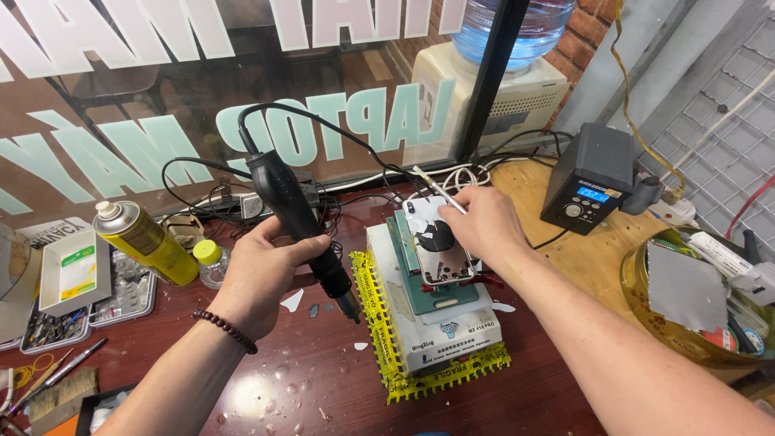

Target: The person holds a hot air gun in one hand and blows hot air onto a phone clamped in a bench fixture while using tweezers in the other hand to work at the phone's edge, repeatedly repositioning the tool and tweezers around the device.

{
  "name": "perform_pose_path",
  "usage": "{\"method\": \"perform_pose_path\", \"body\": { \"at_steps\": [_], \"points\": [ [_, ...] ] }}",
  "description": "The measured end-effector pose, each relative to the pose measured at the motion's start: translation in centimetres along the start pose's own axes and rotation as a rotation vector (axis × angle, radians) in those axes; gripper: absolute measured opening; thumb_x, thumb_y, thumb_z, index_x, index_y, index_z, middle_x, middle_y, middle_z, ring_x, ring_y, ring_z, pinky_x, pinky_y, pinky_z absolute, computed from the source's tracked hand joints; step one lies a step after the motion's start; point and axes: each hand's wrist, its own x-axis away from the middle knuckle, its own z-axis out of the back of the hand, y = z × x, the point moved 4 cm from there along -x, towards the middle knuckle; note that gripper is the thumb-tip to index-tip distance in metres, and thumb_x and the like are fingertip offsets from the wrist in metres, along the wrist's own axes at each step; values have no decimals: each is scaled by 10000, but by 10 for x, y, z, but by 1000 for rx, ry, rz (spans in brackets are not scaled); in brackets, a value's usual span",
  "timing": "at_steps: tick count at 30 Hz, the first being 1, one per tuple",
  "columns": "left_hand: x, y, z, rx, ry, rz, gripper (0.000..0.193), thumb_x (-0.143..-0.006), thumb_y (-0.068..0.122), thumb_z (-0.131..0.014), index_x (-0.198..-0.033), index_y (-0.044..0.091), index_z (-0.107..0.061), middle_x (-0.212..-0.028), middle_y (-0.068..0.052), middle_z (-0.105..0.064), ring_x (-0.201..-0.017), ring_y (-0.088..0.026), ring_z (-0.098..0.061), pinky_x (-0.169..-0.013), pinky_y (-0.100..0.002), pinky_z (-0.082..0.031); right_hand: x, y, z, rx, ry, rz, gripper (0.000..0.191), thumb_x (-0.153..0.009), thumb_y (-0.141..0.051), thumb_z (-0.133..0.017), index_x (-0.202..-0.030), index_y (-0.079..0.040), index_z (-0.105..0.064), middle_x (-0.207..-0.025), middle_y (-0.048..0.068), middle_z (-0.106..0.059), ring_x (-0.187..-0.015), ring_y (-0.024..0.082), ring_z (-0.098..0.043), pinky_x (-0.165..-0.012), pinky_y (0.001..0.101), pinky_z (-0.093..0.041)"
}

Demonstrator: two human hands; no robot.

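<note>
Two bare hands work over a dark red desk (pixel 266 379). The left hand (pixel 262 274) is clenched around the black handle of a hot-air gun (pixel 295 214), held tilted with its nozzle pointing down toward the desk just left of a white box (pixel 440 335); its black cable loops up and back toward the window. A dark bead bracelet (pixel 226 329) sits on that wrist. The right hand (pixel 484 222) pinches a slim metal tool (pixel 440 190), likely tweezers, whose tip points up and left, and the hand rests against the top of a smartphone (pixel 440 250) lying back-up, its rear glass partly stripped away. The phone lies on a green plate on top of the white box, which stands on a yellow mat (pixel 387 355).

Left of the gun stand a yellow spray can (pixel 145 238) and a small yellow-capped bottle (pixel 211 262). Beyond the right hand, on a pale wooden top, sits a black soldering station (pixel 589 178) with a lit blue display. Small chips lie scattered on the desk near the mat.
</note>
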Motion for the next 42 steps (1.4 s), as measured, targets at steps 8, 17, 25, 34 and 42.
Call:
{"method": "perform_pose_path", "body": {
  "at_steps": [8,17,25,34,42],
  "points": [
    [-2,-5,4,-37,39,44,243,-843,58,-738,-1075,68,-666,-934,-76,-754,-847,-205,-733,-732,-381,-611,11,-19,-13,92,-82,-65,204,-848,-277,-722,-974,-140,-807,-874,170,-758,-853,372,-728,-774,472,-560],
    [1,-1,3,-59,53,65,228,-847,71,-742,-1065,68,-677,-938,-66,-762,-864,-183,-728,-733,-365,-582,13,-15,-18,81,-225,-53,209,-832,-218,-684,-930,-67,-790,-817,197,-756,-799,333,-759,-757,434,-575],
    [2,2,4,-45,68,57,219,-856,63,-731,-1067,55,-672,-951,-69,-757,-869,-188,-738,-752,-395,-605,34,-28,-23,-137,-220,63,230,-747,-261,-793,-826,-50,-742,-700,134,-741,-626,231,-735,-631,381,-571],
    [4,2,13,-30,74,8,237,-852,50,-731,-1083,57,-677,-962,-62,-750,-863,-187,-729,-765,-398,-626,47,-46,-36,-436,-286,29,240,-789,-255,-813,-823,-28,-745,-663,28,-679,-607,85,-589,-569,290,-486],
    [11,0,12,-16,53,-2,224,-851,54,-729,-1068,52,-671,-951,-78,-744,-862,-197,-734,-746,-417,-639,48,-45,-41,-542,-416,-50,188,-837,-239,-752,-902,-62,-744,-667,-5,-675,-503,43,-516,-445,257,-389]
  ]
}}
